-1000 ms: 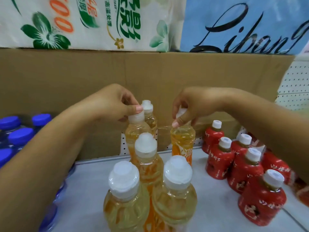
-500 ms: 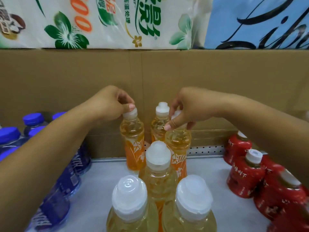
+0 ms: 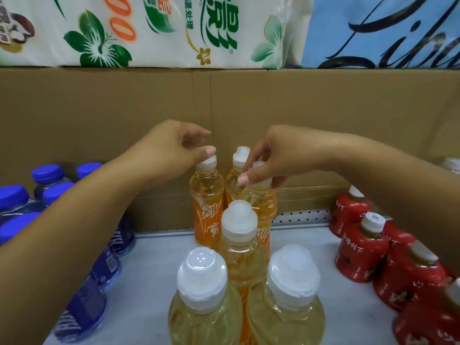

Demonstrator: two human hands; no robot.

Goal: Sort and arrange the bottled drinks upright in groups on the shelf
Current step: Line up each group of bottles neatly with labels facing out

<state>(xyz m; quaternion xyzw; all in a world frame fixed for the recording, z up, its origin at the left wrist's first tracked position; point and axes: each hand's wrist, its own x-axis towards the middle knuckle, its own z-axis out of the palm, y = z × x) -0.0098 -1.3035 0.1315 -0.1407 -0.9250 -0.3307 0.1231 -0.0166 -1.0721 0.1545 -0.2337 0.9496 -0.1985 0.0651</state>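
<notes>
Several yellow-orange drink bottles with white caps stand upright in the middle of the white shelf (image 3: 154,277). My left hand (image 3: 171,155) pinches the cap of the back-left orange bottle (image 3: 207,210). My right hand (image 3: 273,158) grips the cap of the back-right orange bottle (image 3: 263,202), which stands close beside a third back bottle (image 3: 237,170). Nearer me stand one more bottle (image 3: 240,245) and two front ones (image 3: 202,305), (image 3: 292,302). Blue-capped bottles (image 3: 47,192) are grouped at the left, red bottles (image 3: 361,247) at the right.
A brown cardboard wall (image 3: 99,115) closes off the back of the shelf. Printed tissue packs (image 3: 154,31) sit on top of it. Bare shelf strips lie between the orange group and the blue and red groups.
Both hands have carried their orange bottles back toward the cardboard wall, next to the rear bottle. The view has shifted right to left and closer to the shelf.
</notes>
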